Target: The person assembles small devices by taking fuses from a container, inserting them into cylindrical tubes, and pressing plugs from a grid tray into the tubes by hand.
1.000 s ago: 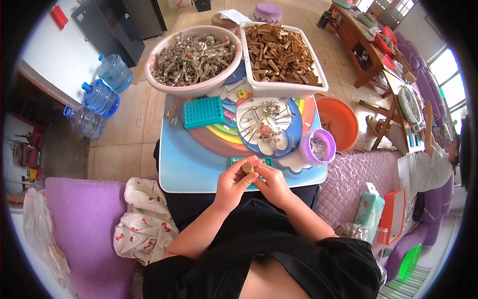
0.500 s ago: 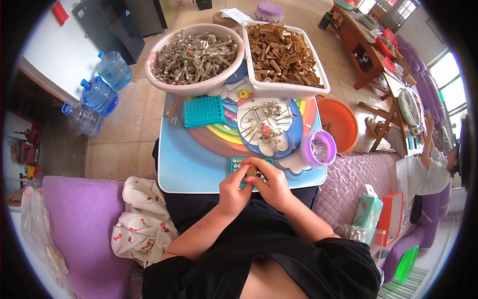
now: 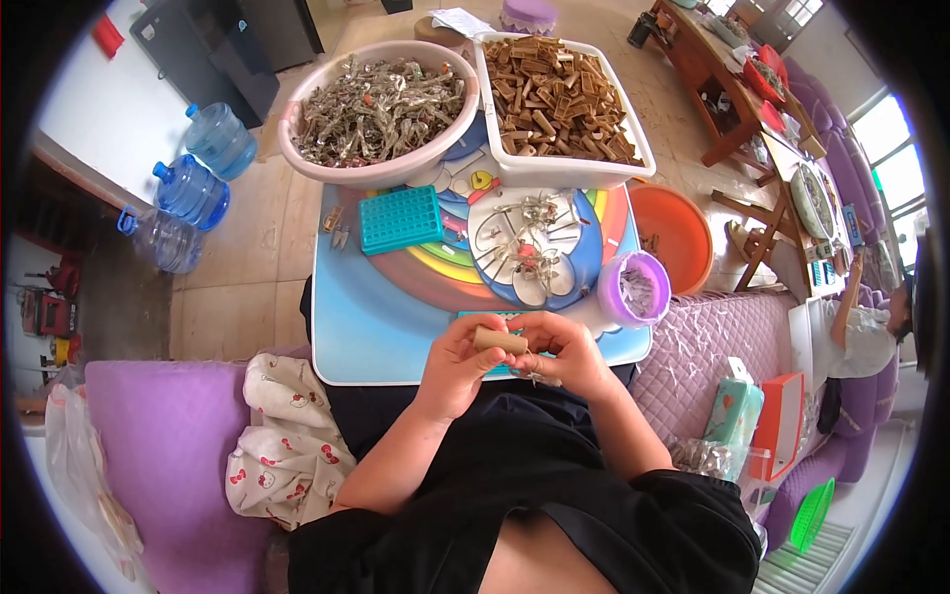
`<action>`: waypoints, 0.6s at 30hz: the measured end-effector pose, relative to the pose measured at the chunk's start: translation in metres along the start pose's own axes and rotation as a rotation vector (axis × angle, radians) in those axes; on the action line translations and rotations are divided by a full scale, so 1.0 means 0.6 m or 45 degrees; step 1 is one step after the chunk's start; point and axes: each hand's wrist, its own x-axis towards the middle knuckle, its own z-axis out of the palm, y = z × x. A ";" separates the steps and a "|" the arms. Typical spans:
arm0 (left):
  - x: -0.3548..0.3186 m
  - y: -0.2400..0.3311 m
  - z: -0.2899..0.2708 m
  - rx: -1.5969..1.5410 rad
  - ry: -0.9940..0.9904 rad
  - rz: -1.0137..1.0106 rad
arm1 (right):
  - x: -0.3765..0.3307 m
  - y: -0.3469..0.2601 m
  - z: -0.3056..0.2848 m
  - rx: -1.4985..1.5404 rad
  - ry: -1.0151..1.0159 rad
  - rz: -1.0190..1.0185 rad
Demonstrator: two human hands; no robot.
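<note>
My left hand [image 3: 457, 364] and my right hand [image 3: 566, 351] meet over the near edge of a small blue table [image 3: 366, 327]. Between them they hold a short brown wooden cylinder [image 3: 500, 342] lying sideways. A thin metal wire piece [image 3: 539, 378] hangs from my right fingers just below it. Beyond the hands lie loose wire pieces [image 3: 524, 233] on the table's picture, beside a teal grid tray [image 3: 400, 218] and a small purple cup [image 3: 635, 288].
A pink basin [image 3: 381, 109] of tangled metal parts and a white tub [image 3: 556, 94] of brown wooden pieces stand at the table's far side. An orange bowl [image 3: 673, 233] sits right. Water bottles [image 3: 190, 188] stand left. A person [image 3: 861, 332] sits far right. Purple cushions flank me.
My hands have lifted slightly and turned the brown cylinder so it lies sideways between them; the wire piece now hangs below my right fingers.
</note>
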 end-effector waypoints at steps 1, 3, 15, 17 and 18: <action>0.001 0.001 -0.007 0.159 -0.012 0.071 | -0.003 0.001 0.004 -0.008 0.044 -0.054; 0.002 0.007 -0.008 0.324 -0.022 0.139 | -0.001 0.003 0.007 -0.027 0.112 -0.196; -0.007 0.010 0.038 1.396 -0.112 0.336 | -0.003 -0.015 0.057 -0.383 0.222 -0.414; -0.011 -0.028 0.022 1.615 0.197 0.580 | 0.004 0.009 0.065 -0.508 0.364 -0.454; -0.009 -0.036 0.028 1.639 0.282 0.646 | 0.003 0.016 0.065 -0.427 0.346 -0.336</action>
